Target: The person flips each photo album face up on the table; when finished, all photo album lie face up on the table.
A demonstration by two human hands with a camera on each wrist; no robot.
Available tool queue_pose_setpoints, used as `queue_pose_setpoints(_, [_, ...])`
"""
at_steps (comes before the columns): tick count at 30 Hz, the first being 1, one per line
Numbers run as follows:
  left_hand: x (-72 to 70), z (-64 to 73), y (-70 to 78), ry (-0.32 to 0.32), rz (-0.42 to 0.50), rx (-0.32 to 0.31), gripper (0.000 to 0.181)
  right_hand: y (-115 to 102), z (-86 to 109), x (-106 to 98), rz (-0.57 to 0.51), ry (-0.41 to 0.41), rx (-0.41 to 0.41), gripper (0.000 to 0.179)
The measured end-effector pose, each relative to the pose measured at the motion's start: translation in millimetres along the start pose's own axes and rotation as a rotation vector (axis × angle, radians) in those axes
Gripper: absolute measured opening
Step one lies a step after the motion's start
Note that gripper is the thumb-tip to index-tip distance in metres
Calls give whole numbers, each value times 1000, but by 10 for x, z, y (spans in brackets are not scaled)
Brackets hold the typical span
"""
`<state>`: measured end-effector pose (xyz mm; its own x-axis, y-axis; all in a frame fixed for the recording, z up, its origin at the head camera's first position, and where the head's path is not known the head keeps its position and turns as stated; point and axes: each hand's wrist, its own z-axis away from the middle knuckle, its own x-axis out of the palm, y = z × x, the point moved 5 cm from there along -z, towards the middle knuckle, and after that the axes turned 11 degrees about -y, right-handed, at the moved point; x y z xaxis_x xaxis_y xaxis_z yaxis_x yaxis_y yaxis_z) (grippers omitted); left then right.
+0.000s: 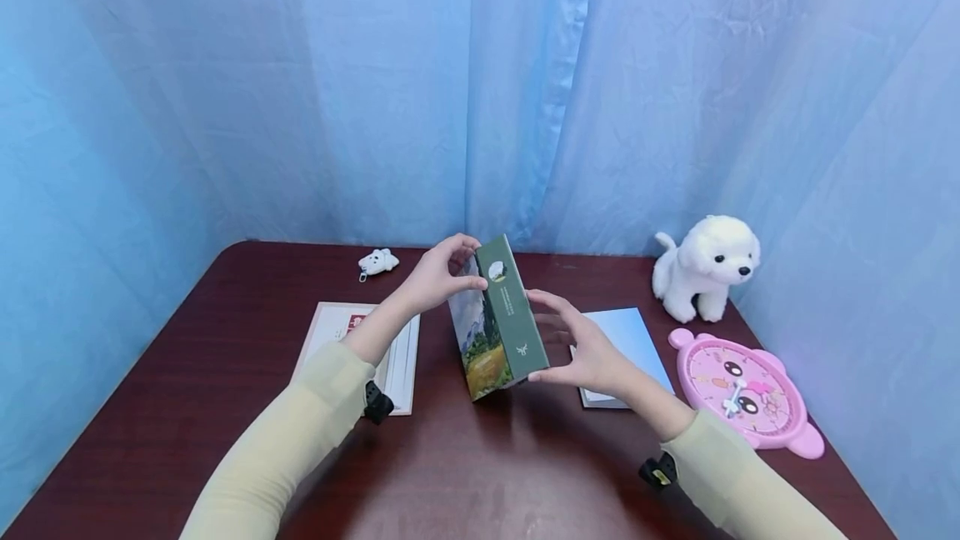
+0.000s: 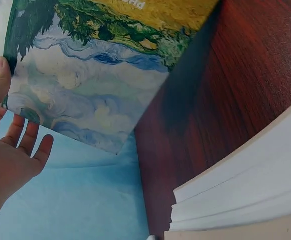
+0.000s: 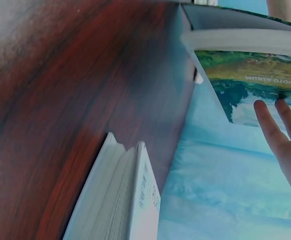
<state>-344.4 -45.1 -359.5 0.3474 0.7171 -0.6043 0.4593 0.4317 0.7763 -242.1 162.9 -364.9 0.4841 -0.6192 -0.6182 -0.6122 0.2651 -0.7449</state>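
Observation:
A photo album (image 1: 513, 315) with a dark green spine and a painted landscape cover is held tilted on its edge over the middle of the table. My left hand (image 1: 444, 273) grips its upper end, the thumb on the spine and the fingers round the far edge. In the left wrist view the painted cover (image 2: 95, 75) fills the upper part, beside the thumb. At the lower right corner my right hand (image 1: 592, 352) holds the album, thumb near the spine's bottom. The right wrist view shows its fingers on the other cover (image 3: 255, 85), which reads PHOTO ALBUM.
A white-covered book (image 1: 405, 365) with a red label lies left, partly under my left forearm. To the right lies a pale blue book (image 1: 637, 340). A white plush dog (image 1: 708, 265), a pink clock (image 1: 742, 390) and a small white keychain toy (image 1: 378, 261) stand or lie farther out.

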Motion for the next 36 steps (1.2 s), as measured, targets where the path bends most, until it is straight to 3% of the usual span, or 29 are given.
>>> queue_pose_setpoints(8, [-70, 86, 139, 87, -15, 44, 53, 76, 35, 19, -27, 60, -39, 96])
queue_pose_setpoints(13, [-110, 135, 204, 70, 124, 59, 51, -8, 29, 22, 9, 81, -80, 89])
queue_pose_setpoints(20, [-96, 202, 247, 7, 313, 95, 53, -315, -20, 61, -55, 43, -165, 88])
queue_pose_setpoints(25, [-75, 238, 292, -15, 384, 103, 52, -346, -23, 83, 45, 31, -114, 89])
queue_pose_setpoints(30, [-57, 279, 318, -2, 391, 72, 50, -117, 3, 153, 180, 48, -64, 97])
queue_pose_setpoints(36, [-14, 322, 371, 19, 446, 29, 47, 12, -7, 236, 241, 66, -101, 98])
